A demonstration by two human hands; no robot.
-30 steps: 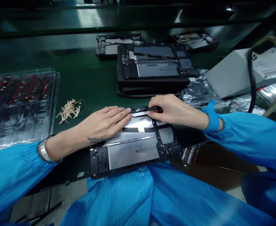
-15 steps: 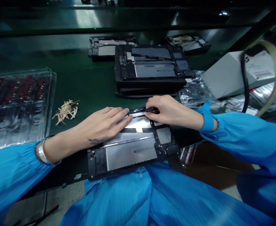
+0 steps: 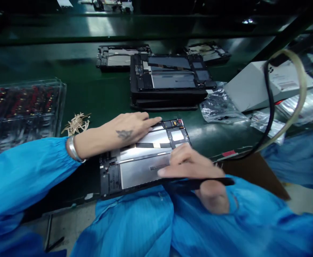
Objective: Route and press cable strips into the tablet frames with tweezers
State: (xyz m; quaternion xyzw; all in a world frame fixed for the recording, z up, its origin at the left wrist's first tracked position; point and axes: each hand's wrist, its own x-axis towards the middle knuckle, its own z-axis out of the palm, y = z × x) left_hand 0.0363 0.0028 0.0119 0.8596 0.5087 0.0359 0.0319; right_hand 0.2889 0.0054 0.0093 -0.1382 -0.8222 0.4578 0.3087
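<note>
An opened tablet [image 3: 140,175] lies at the near edge of the bench, its silver battery and black inner frame showing. My left hand [image 3: 129,128] rests over its upper left part, fingers stretched towards the top edge. Blurred by motion, my right hand [image 3: 194,166] is over the tablet's lower right corner. A slim black tool [image 3: 220,181] lies across that hand, gripped between fingers and thumb; its exact kind is smeared. Below my left wrist, the tablet's left side is partly covered.
Behind stands a stack of opened tablets [image 3: 172,84], with more tablets [image 3: 119,57] farther back. Left are a clear plastic tray [image 3: 61,96] of small parts and a pile of pale strips [image 3: 77,123]. At right are a white box [image 3: 250,85], plastic bags [image 3: 217,105] and a looped cable [image 3: 301,89].
My right hand has moved from the tablet's top edge down to its lower right, bringing the black tool along. My left hand has shifted slightly right and up along the top edge.
</note>
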